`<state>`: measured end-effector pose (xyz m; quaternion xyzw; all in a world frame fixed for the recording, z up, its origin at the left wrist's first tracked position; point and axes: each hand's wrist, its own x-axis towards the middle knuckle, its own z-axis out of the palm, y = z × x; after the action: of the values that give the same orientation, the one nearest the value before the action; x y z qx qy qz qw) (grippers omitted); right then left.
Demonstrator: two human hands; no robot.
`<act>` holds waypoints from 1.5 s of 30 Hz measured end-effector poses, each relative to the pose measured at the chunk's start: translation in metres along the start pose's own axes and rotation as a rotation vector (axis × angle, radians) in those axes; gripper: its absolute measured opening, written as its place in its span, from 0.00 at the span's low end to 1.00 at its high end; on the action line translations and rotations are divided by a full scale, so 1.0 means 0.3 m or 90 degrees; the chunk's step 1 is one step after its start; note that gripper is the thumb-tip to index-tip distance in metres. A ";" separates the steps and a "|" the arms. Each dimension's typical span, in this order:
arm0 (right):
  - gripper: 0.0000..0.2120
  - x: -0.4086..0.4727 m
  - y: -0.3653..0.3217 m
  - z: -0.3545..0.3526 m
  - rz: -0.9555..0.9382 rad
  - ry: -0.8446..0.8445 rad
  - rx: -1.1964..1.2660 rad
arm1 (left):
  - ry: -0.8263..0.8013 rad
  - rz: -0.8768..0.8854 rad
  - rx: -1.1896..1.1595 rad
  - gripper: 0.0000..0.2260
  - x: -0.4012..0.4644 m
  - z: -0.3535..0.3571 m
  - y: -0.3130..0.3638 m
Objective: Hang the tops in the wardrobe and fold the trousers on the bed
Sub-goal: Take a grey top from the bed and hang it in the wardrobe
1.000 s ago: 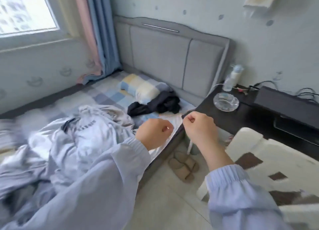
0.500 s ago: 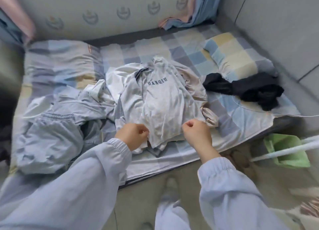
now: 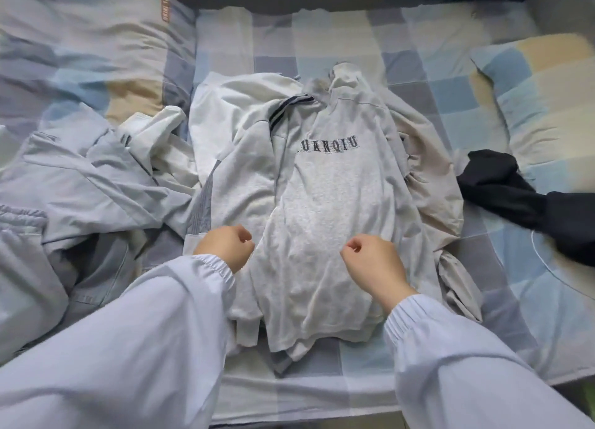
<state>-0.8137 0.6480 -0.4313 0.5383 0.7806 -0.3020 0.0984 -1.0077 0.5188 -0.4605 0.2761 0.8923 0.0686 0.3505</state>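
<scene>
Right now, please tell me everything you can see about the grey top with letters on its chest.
The grey top looks like soft heathered knit, with dark lettering across the chest. It lies front up, crumpled, on a pile of pale clothes on the checked bed, collar toward the far side. The left hand and right hand, both curled, are over its lower part; contact is unclear.

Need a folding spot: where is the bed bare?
Bare checked sheet lies beyond the grey lettered top, and between that pile and the black garment. Left of the pile is crowded with pale blue clothes. The near edge strip is narrow.
</scene>
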 end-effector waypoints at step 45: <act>0.07 -0.185 -0.262 -0.764 -0.221 0.143 0.345 | -0.130 0.438 -0.383 0.11 -0.410 -0.485 0.630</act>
<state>-0.8229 0.7181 -0.1929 0.4341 0.7579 -0.4496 -0.1873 -0.9463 0.6211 -0.2201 0.4472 0.6506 0.4089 0.4578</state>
